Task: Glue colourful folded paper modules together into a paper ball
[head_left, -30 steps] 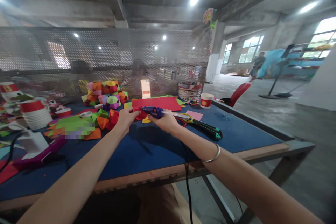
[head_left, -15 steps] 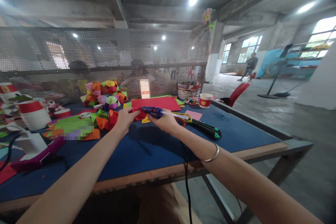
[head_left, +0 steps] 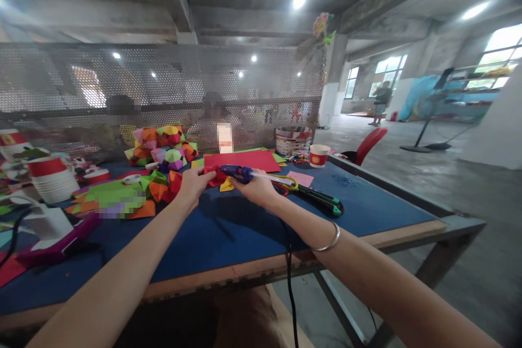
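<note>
Blue hot-glue gun [head_left: 240,173] held just above the table, mid-frame, nozzle pointing toward 9 o'clock. Right hand [head_left: 258,190] closed round its grip. A translucent glue stick [head_left: 271,177] juts from the gun's rear toward 3 o'clock. Thin black cord [head_left: 290,277] drops from under the hand toward 6 o'clock, over the table edge. Silver metal bangle [head_left: 327,240] on the right wrist.

Left hand [head_left: 191,184] at 9 o'clock of the gun, fingers pinched on a small red folded paper piece [head_left: 214,175]. The nozzle meets that piece; whether it actually touches is unclear.

Just at 3 o'clock of the right hand: yellow-handled scissors [head_left: 290,185], and beyond them a green-and-black utility knife [head_left: 324,202], both lying flat. Pink paper square [head_left: 302,178] near the scissors. Large red paper sheet [head_left: 244,159] at 12 o'clock of the hands.

All on a blue felt-covered table [head_left: 228,234]. At 10 o'clock, a heap of multicoloured folded paper balls [head_left: 163,147]; at 9 o'clock, loose green and orange paper scraps [head_left: 118,196]. Far at 9 o'clock, a stack of red-and-white paper cups [head_left: 53,176], with a purple glue gun [head_left: 57,242] below it. At 1 o'clock, a single red-and-white paper cup [head_left: 318,155] and a woven basket [head_left: 293,140]. Grey perforated metal screen [head_left: 163,87] stands along the far edge of the table.
</note>
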Motion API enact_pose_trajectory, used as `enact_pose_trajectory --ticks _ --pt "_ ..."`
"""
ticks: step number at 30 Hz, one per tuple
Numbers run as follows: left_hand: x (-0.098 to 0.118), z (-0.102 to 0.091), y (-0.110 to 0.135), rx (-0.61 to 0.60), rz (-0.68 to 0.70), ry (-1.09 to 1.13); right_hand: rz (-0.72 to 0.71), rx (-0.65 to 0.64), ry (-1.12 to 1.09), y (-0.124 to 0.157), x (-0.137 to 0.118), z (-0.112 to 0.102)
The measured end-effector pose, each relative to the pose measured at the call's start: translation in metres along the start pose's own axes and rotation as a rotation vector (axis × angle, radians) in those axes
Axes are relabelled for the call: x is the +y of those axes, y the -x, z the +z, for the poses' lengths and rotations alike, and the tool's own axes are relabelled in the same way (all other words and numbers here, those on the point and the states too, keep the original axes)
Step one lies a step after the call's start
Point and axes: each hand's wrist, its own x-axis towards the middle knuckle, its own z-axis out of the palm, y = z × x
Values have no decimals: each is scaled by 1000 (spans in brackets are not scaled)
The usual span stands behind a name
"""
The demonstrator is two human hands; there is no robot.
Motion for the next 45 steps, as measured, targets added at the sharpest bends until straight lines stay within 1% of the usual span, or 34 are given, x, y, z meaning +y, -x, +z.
enact_pose_trajectory --ticks 7,13,17,20,22,25,27,29,31,34,39,42,45 --pt "-7 -4 -8 21 29 -43 -1 9 1 1 0 0" --pt "-9 -7 -11 29 44 -70 6 15 -2 0 0 -1" --pt "-7 -7 -11 27 41 -70 62 67 -43 -3 6 2" --pt "-3 -5 -7 -5 17 -65 140 126 -207 -7 11 1" --pt "1 -3 -3 -78 -17 -50 200 122 -400 -10 13 -1" --pt "4 1 2 -257 -73 -32 335 54 -711 -12 12 -4" --pt "3 3 5 -351 -92 -43 429 -1 -864 -12 10 -5" --pt "0 5 5 -392 -94 -63 486 -49 -976 -12 7 -5" --pt "-5 5 3 -407 -89 -74 513 -95 -1045 -12 6 -5" --pt "-9 4 1 -412 -81 -87 507 -132 -1072 -10 4 -7" --pt "-12 3 -1 -399 -62 -99 442 -185 -1016 -5 3 -10" --pt "-12 4 -1 -395 -56 -99 323 -181 -910 -5 6 -8" --pt "-10 4 1 -378 -46 -114 181 -121 -755 -6 10 -3"
